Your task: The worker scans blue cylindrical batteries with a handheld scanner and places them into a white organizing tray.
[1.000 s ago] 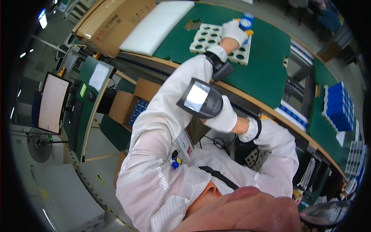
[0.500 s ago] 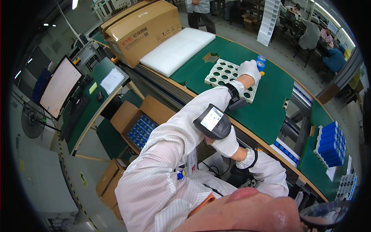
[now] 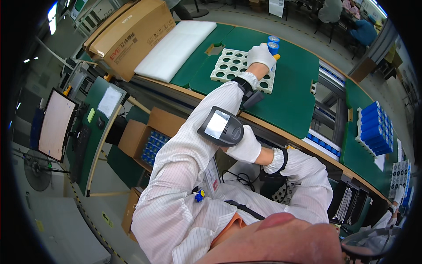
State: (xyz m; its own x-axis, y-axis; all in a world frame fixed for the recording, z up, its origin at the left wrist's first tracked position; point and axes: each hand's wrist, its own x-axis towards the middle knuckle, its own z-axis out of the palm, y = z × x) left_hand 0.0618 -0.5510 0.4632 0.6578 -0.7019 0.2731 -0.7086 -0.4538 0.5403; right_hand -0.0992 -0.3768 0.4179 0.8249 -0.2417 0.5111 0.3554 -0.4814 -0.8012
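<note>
My gloved left hand is over the right side of a pale tray with round holes. Its fingers are closed beside two blue cylindrical battery cells, and a small yellow piece shows at the fingertips. The hand covers whatever the fingers grip. Nearer to me, my gloved right hand is wrapped round a dark handheld scanner with a lit screen. The scanner is raised in front of my left sleeve, its handle mostly hidden.
A green workbench carries a white foam slab and a large carton. Rightward stands a tray of blue cells; another person's gloved hand is beside a holed tray. An open carton of cells and a monitor are left.
The view has shifted, so the bench appears further left and higher. Another person's hand has come into sight at the right. Both my hands keep about the same pose.
</note>
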